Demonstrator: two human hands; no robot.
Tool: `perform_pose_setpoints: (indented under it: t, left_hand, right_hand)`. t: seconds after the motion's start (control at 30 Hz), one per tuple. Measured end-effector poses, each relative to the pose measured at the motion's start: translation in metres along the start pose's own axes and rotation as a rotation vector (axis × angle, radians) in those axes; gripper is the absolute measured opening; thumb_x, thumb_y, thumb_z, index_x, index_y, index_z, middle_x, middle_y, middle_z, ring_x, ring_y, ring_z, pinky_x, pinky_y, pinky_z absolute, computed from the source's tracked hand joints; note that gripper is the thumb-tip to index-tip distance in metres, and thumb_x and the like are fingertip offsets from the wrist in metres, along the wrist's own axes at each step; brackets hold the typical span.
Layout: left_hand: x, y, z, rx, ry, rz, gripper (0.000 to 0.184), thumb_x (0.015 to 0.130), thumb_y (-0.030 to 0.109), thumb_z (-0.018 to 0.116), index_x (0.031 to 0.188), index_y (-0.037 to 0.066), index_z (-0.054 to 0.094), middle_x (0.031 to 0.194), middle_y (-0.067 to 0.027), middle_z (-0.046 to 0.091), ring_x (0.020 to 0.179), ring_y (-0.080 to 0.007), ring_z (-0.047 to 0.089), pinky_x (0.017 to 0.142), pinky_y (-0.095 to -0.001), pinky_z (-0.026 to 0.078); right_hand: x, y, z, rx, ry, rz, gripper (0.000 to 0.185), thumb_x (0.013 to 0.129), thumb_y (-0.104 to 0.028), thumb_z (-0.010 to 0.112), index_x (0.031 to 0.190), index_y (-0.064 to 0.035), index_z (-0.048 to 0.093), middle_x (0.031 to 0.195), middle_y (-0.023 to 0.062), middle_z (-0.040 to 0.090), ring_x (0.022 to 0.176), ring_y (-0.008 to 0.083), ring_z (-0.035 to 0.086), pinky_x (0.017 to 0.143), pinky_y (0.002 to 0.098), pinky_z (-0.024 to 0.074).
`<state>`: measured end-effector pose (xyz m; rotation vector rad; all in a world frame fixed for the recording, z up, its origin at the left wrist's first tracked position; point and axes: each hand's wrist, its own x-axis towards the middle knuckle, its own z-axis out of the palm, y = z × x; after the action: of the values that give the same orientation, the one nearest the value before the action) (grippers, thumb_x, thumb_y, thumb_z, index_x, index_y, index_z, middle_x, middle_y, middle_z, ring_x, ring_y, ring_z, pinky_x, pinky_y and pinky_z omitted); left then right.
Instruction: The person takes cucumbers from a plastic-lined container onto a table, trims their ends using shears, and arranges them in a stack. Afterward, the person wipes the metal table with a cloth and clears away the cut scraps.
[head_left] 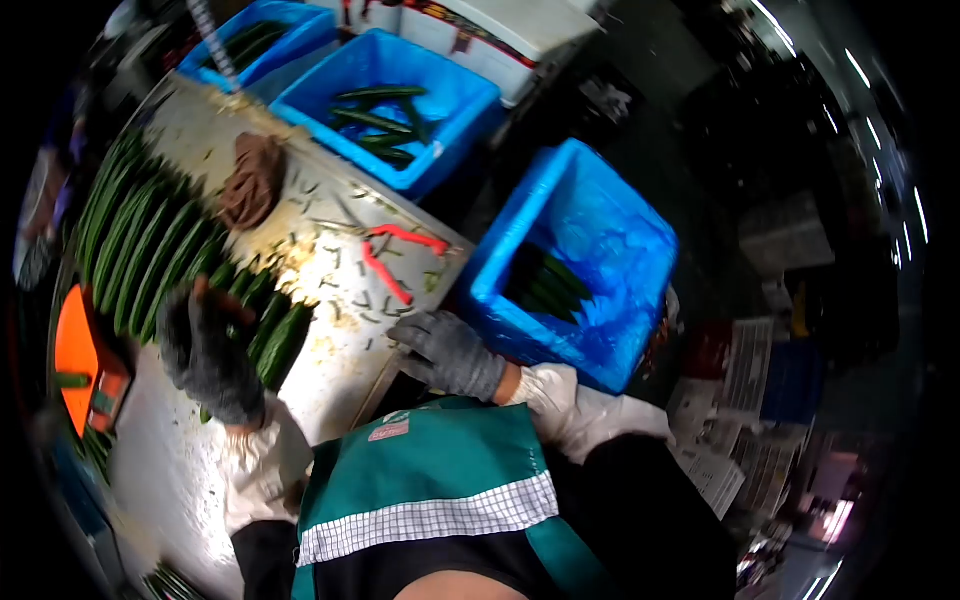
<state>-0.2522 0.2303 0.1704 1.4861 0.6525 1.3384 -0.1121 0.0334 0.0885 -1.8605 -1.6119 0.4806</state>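
My left hand (208, 352), in a grey glove, is raised at the near end of a long row of dark green cucumbers (150, 235). Its fingers are apart and I see nothing held in them. Two cucumbers (285, 343) lie just right of that hand. My right hand (452, 355), gloved too, is at the table's right edge with its fingers stretched out, beside a blue crate (627, 225). Several cucumbers (548, 285) lie inside this crate. Red-handled scissors (384, 275) rest spread on the table, above my right hand, among green trimmings.
Another blue crate (385, 180) with cucumbers stands along the table's far edge, and a further blue crate (300, 62) is behind it. A brown cloth (252, 182) lies on the metal table (165, 440). At left is an orange object (78, 350). White boxes (510, 35) stand behind.
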Motion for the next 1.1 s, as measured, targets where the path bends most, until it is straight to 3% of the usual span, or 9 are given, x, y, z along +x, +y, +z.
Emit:
perform_pose_setpoints:
  t: [0.27,0.53,0.63,0.7,0.77,0.83,0.93,1.07,1.1]
  left_hand:
    - [-0.068,0.078,0.338,-0.406,-0.615,0.404,0.012,0.081,0.008,0.054,0.091,0.001,0.055,0.077,-0.0071,0.057,0.063,-0.0157,0.054,0.061,-0.0259,0.045]
    - [-0.252,0.008,0.437,0.240,-1.808,0.932,0.022,0.082,0.021,0.053,0.092,0.001,0.054,0.079,-0.0116,0.059,0.066,-0.0199,0.057,0.060,-0.0297,0.047]
    - [-0.238,-0.046,0.450,0.653,-1.773,0.645,0.026,0.083,0.025,0.052,0.092,0.001,0.054,0.080,-0.0133,0.060,0.068,-0.0215,0.059,0.060,-0.0312,0.048]
    - [-0.200,-0.113,0.440,0.601,-1.488,-0.152,0.033,0.084,0.023,0.050,0.110,0.004,0.053,0.100,-0.0168,0.059,0.083,-0.0224,0.059,0.074,-0.0327,0.048]
    - [-0.203,-0.230,0.412,0.583,-1.395,-0.314,0.031,0.086,0.021,0.043,0.111,0.005,0.053,0.114,-0.0125,0.054,0.108,-0.0207,0.048,0.097,-0.0369,0.032]
    - [-0.193,-0.284,0.371,1.070,-1.614,-0.002,0.032,0.087,0.020,0.040,0.112,0.005,0.052,0.119,-0.0114,0.051,0.115,-0.0223,0.042,0.102,-0.0383,0.026]
    - [-0.201,-0.308,0.318,0.672,-1.473,0.038,0.036,0.087,0.017,0.037,0.117,0.003,0.048,0.124,-0.0136,0.045,0.122,-0.0255,0.034,0.106,-0.0391,0.019]
    - [-0.198,-0.242,0.307,0.610,-1.252,-0.310,0.037,0.079,0.003,0.052,0.116,0.000,0.048,0.116,-0.0129,0.053,0.112,-0.0252,0.046,0.095,-0.0323,0.036]
    - [-0.201,-0.240,0.302,1.003,-1.612,0.342,0.036,0.079,0.004,0.051,0.114,0.000,0.049,0.116,-0.0131,0.053,0.111,-0.0253,0.047,0.094,-0.0322,0.036]
  right_hand:
    - [-0.144,0.059,-0.031,0.256,0.190,0.463,0.033,0.075,-0.019,0.059,0.105,-0.0057,0.056,0.101,0.0150,0.056,0.093,0.0309,0.053,0.080,0.0398,0.0426]
    - [-0.239,0.147,-0.085,-0.020,0.636,0.625,0.032,0.076,-0.014,0.059,0.106,-0.0041,0.056,0.097,0.0168,0.058,0.088,0.0308,0.056,0.077,0.0367,0.0452]
    - [-0.241,0.205,-0.107,-0.143,0.746,0.716,0.031,0.077,-0.013,0.059,0.107,-0.0035,0.056,0.095,0.0175,0.059,0.086,0.0307,0.058,0.075,0.0355,0.0462]
    - [-0.229,0.244,-0.114,-0.071,0.550,1.005,0.029,0.075,-0.012,0.056,0.103,-0.0050,0.056,0.100,0.0189,0.056,0.096,0.0321,0.054,0.084,0.0379,0.0420]
    - [-0.211,0.294,-0.093,-0.144,0.282,1.004,0.039,0.074,-0.009,0.054,0.113,-0.0071,0.051,0.106,0.0190,0.054,0.102,0.0328,0.050,0.090,0.0378,0.0386]
    - [-0.193,0.338,-0.051,-0.188,0.160,0.878,0.063,0.068,-0.017,0.063,0.126,-0.0081,0.039,0.116,0.0205,0.048,0.107,0.0360,0.046,0.092,0.0413,0.0367]
    - [-0.151,0.328,-0.046,-0.352,-0.172,0.945,0.072,0.068,-0.017,0.060,0.133,-0.0139,0.028,0.127,0.0186,0.038,0.115,0.0381,0.039,0.094,0.0468,0.0329]
    - [-0.141,0.331,-0.045,-0.237,-0.258,0.949,0.077,0.068,-0.017,0.059,0.136,-0.0214,0.021,0.131,0.0171,0.032,0.119,0.0384,0.034,0.095,0.0490,0.0301]
    - [-0.140,0.333,-0.045,-0.233,-0.265,0.942,0.077,0.068,-0.017,0.059,0.136,-0.0214,0.021,0.131,0.0171,0.032,0.119,0.0384,0.034,0.095,0.0490,0.0301]
